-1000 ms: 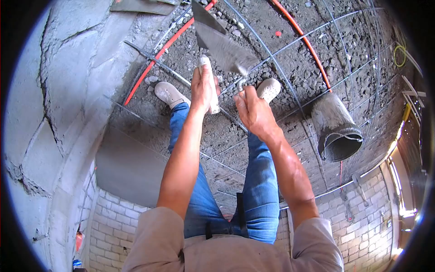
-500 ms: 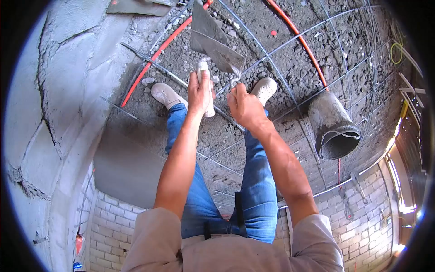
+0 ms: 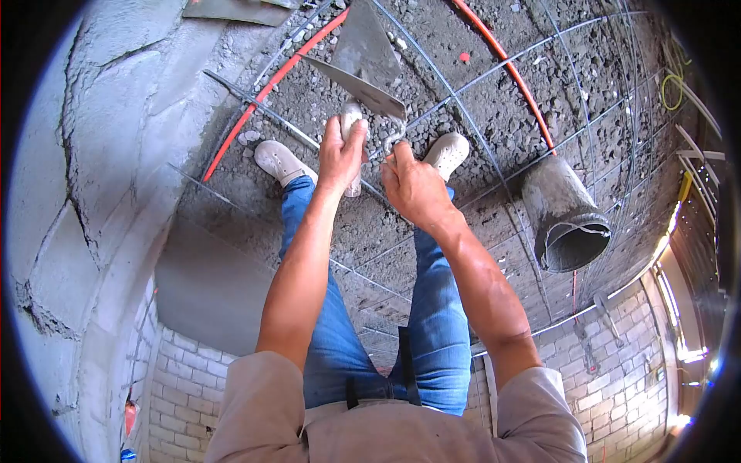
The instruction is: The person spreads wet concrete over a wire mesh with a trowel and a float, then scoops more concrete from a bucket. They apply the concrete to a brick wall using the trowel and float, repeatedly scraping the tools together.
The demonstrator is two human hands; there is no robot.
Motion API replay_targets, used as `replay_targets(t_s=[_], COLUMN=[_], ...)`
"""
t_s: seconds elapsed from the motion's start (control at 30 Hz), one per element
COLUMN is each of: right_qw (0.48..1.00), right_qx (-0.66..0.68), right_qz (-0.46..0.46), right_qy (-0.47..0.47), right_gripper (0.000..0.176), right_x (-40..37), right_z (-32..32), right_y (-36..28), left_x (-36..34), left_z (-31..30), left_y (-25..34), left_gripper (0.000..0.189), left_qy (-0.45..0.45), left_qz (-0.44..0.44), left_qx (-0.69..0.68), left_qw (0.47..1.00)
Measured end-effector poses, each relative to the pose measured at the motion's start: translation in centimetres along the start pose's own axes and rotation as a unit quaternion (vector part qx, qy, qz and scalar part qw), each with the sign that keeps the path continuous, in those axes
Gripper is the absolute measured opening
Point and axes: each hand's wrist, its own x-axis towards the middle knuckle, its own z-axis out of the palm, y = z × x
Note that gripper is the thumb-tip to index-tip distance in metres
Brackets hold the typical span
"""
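Note:
My left hand (image 3: pixel 343 158) is wrapped round the pale handle of a trowel, whose grey triangular blade (image 3: pixel 367 46) points up and away from me. In my right hand (image 3: pixel 419 187) is a second trowel, its handle hidden in the fist and its bent metal neck (image 3: pixel 393 139) showing above the fingers. That trowel's blade (image 3: pixel 359 86) is turned nearly edge-on and crosses over the left one in this view. Both tools are held above the gravelly ground between my two pale shoes.
Steel bars (image 3: pixel 463 104) form a grid over the gravel (image 3: pixel 494 92). Orange conduits (image 3: pixel 509 62) run across it. A grey pipe (image 3: pixel 567 208) sticks out at right. Rough plastered wall (image 3: pixel 116 154) rises at left, with another flat metal blade (image 3: pixel 235 9) at the top.
The right-hand trowel's blade has swung left and tilted, now more edge-on across the other blade. My right hand has shifted slightly left; the left hand is nearly where it was.

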Motion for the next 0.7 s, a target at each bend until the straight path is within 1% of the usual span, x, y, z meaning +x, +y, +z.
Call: replay_targets(t_s=[0.03, 0.13, 0.17, 0.2, 0.23, 0.3, 0.37, 0.43, 0.5, 0.53, 0.6, 0.63, 0.7], right_qw=[1.0, 1.0, 0.999, 0.997, 0.997, 0.996, 0.993, 0.991, 0.992, 0.992, 0.991, 0.989, 0.987], right_qx=[-0.001, 0.012, 0.016, 0.02, 0.019, 0.083, 0.096, 0.126, 0.115, 0.123, 0.13, 0.144, 0.153], right_qz=[-0.004, 0.024, 0.048, 0.07, 0.068, 0.038, 0.06, 0.052, 0.041, 0.033, 0.021, 0.03, 0.041], right_qy=[0.0, -0.012, -0.017, -0.022, -0.02, -0.001, -0.023, -0.011, -0.007, 0.003, 0.017, 0.016, 0.011], right_gripper=[0.023, 0.023, 0.024, 0.025, 0.025, 0.025, 0.028, 0.027, 0.026, 0.024, 0.022, 0.024, 0.026], right_x=[0.1, -0.4, 0.1, 0.3, 0.6, 1.2, -0.2, -1.2, -0.6, -0.1, 0.3, -0.2, -1.3], right_z=[0.1, 0.5, 1.3, 2.0, 2.5, 2.7, 3.0, 3.2, 3.4, 3.7, 2.8, 2.6, 2.3], right_y=[0.0, -0.3, 0.1, 0.4, 0.9, 0.2, -0.4, -1.1, -0.1, 0.4, -0.1, -0.5, -1.0], left_x=[0.2, -0.5, -0.5, -0.5, -1.2, -1.3, -0.5, 0.9, 0.8, 0.2, 0.0, 0.4, 0.9], left_z=[-0.1, -0.3, -0.3, -0.2, -0.3, -0.7, -1.1, -1.4, -1.1, -1.0, -0.7, -1.0, -1.0], left_y=[-0.5, 0.8, 1.0, 0.5, 0.0, -0.2, -0.6, -1.8, -0.7, -0.7, -0.9, -0.9, -0.5], left_gripper=[0.03, 0.032, 0.033, 0.035, 0.038, 0.04, 0.039, 0.036, 0.037, 0.037, 0.038, 0.038, 0.037], left_qy=[0.0, -0.025, -0.03, 0.005, -0.001, 0.005, 0.021, 0.019, 0.014, 0.014, 0.014, 0.015, 0.0], left_qz=[0.018, -0.029, -0.047, 0.009, 0.056, 0.025, 0.04, 0.008, -0.014, -0.016, 0.031, 0.033, -0.006], left_qx=[0.014, 0.031, 0.041, 0.099, 0.159, 0.124, 0.139, 0.082, 0.09, 0.09, 0.131, 0.132, 0.076], left_qw=[1.0, 0.999, 0.998, 0.995, 0.986, 0.992, 0.989, 0.996, 0.996, 0.996, 0.991, 0.991, 0.997])
